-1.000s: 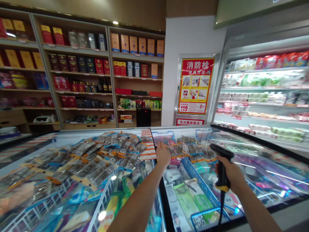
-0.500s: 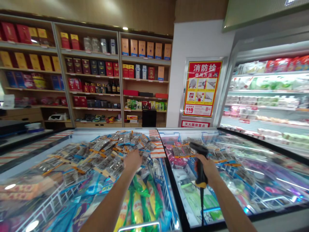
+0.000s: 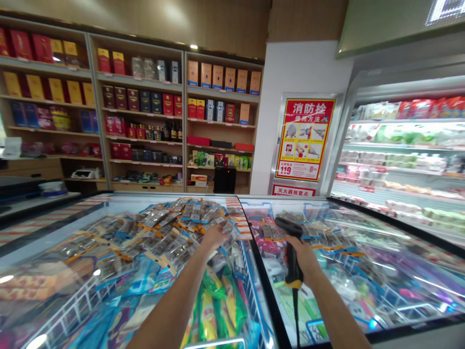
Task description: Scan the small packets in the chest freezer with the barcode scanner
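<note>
My right hand point(image 3: 302, 259) is wrapped round the grip of a black and yellow barcode scanner point(image 3: 291, 252), its cable hanging down over the right freezer. The scanner's head points left. My left hand point(image 3: 214, 237) is over the right side of a heap of small clear packets point(image 3: 174, 242) with blue and orange edges, which lies on the left freezer. Its fingers are closed on the edge of one packet point(image 3: 228, 230); the fingertips are partly hidden.
Under the glass of the left freezer point(image 3: 109, 198) lie green and yellow bags point(image 3: 216, 303) and a white wire basket point(image 3: 65, 317). More packets point(image 3: 329, 238) lie on the right freezer. A black frame bar point(image 3: 267, 276) divides the two. Stocked shelves point(image 3: 145, 116) stand behind.
My left hand has moved right across the heap and now has a packet at its fingers. My right hand has brought the scanner a little to the left.
</note>
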The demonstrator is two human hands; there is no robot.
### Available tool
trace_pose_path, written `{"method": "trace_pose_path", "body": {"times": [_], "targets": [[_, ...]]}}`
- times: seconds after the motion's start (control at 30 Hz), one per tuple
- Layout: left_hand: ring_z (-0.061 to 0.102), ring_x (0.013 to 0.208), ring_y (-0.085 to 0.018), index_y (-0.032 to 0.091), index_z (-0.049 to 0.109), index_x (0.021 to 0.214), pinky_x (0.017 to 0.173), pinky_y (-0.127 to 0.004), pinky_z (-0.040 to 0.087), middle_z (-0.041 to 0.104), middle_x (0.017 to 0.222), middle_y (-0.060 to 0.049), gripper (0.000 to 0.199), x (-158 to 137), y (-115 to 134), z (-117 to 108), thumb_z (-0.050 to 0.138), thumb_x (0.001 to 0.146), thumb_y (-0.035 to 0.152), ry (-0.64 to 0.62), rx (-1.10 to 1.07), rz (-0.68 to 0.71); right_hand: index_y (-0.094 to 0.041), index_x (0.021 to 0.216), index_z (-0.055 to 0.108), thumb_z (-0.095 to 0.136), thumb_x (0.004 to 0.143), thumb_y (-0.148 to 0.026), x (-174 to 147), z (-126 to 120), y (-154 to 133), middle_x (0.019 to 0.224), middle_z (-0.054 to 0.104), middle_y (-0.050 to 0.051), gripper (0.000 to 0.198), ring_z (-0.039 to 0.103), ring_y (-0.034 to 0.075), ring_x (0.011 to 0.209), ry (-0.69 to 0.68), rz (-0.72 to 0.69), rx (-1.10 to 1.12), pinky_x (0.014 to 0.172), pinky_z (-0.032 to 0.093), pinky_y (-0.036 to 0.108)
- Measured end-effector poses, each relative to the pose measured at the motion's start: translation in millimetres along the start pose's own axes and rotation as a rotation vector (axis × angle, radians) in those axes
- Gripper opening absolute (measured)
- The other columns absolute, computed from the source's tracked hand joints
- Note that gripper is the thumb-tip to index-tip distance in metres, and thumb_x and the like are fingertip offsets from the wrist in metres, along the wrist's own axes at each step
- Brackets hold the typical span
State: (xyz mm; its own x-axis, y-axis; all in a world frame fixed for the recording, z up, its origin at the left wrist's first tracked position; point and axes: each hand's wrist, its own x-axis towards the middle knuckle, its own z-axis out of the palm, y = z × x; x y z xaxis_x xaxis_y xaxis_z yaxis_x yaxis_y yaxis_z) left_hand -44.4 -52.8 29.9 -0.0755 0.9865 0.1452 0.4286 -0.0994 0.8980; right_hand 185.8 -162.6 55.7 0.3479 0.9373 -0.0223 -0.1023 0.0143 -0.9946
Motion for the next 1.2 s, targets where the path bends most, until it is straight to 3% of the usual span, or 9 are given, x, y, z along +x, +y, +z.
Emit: {"method": "trace_pose_path", "body": {"times": [0.17,0.3,0.53,0.8,1.03,1.2], "targets": [[0.056,0.061,-0.012,0.019,0.056,0.075,0.053,-0.022,0.043,0.061,0.071,-0.001,0.01,5.5,7.5,30.5,0.055,0.066,0.021,-0.071,-0.666,-0.176,-0.014,0.047,0.05,0.052,0.069,-0.041,-3.9,17.2,6.3,0.033,0.047,-0.001,0.035,0.043,0.009,0.028,-0.166,0.057,0.022,0.029,0.033,0.019],[0.056,0.058,-0.01,0.019,0.052,0.083,0.051,-0.021,0.043,0.059,0.07,0.001,0.013,7.8,11.7,55.5,0.052,0.07,0.022,-0.084,-0.914,-0.32,-0.015,0.055,0.05,0.054,0.068,-0.039,-6.8,23.0,12.3,0.04,0.051,-0.003,0.027,0.045,0.009,0.03,-0.207,0.151,0.092,0.029,0.033,0.019],[0.058,0.067,-0.011,0.021,0.053,0.094,0.06,-0.023,0.047,0.062,0.084,0.0,0.032,16.2,10.8,61.3,0.056,0.062,0.018,-0.114,-0.985,-0.071,-0.015,0.065,0.052,0.054,0.069,-0.041,-15.1,16.2,11.5,0.043,0.053,-0.002,0.026,0.045,0.009,0.03,-0.239,0.138,0.033,0.029,0.032,0.019],[0.058,0.085,-0.013,0.024,0.053,0.096,0.067,-0.024,0.048,0.06,0.1,-0.001,0.033,21.4,5.7,50.9,0.056,0.063,0.025,-0.015,-0.997,-0.02,-0.017,0.074,0.05,0.049,0.072,-0.044,-29.0,16.7,10.7,0.045,0.054,-0.003,0.027,0.047,0.009,0.031,-0.335,0.183,0.01,0.029,0.033,0.018],[0.058,0.086,-0.015,0.021,0.055,0.093,0.071,-0.026,0.048,0.061,0.098,-0.002,0.032,21.7,7.9,49.9,0.057,0.06,0.018,-0.023,-1.038,0.037,-0.017,0.073,0.049,0.047,0.072,-0.043,-30.2,15.5,6.7,0.043,0.051,-0.004,0.026,0.046,0.008,0.029,-0.36,0.197,0.024,0.029,0.031,0.017],[0.058,0.084,-0.015,0.022,0.054,0.093,0.069,-0.027,0.049,0.061,0.097,-0.001,0.03,18.8,10.1,48.8,0.055,0.063,0.019,-0.017,-0.978,-0.001,-0.017,0.072,0.049,0.048,0.072,-0.041,-31.8,15.9,3.8,0.042,0.052,-0.004,0.024,0.045,0.008,0.029,-0.33,0.226,0.061,0.029,0.032,0.017]]}}
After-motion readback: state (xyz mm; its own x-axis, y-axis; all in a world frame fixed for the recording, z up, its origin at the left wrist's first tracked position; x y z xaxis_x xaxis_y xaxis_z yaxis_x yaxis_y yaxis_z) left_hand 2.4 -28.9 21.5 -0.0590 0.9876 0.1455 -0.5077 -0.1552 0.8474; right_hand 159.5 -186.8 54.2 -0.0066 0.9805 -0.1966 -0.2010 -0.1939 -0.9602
